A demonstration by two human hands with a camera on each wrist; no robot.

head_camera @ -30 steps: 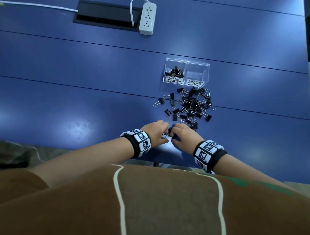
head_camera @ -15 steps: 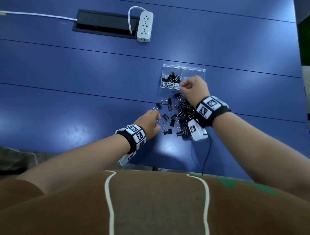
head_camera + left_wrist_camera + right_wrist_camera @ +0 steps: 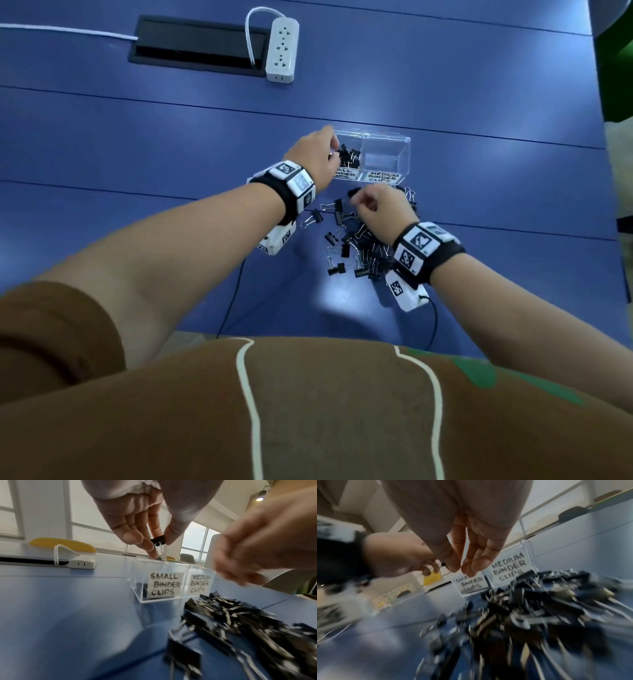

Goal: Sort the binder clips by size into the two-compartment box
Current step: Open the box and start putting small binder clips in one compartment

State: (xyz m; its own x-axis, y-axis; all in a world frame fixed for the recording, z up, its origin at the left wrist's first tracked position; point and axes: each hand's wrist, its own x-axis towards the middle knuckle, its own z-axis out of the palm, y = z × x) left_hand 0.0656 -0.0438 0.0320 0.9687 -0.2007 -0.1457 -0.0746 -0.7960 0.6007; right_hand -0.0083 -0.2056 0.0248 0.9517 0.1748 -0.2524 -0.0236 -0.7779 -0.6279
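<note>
- Left hand: thumb and fingertips pinch one small clip, wire handles hanging down, directly above the box compartment labelled small; nearer hand for the drop.
- Right hand: fingers loosely curled, holding nothing visible, over the loose clip pile, at 6 o'clock from the box.

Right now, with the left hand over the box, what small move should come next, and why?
Probably release: the left hand pinches a small binder clip just above the compartment labelled SMALL BINDER CLIPS, which already holds clips, so opening the fingers should drop it in.
</note>
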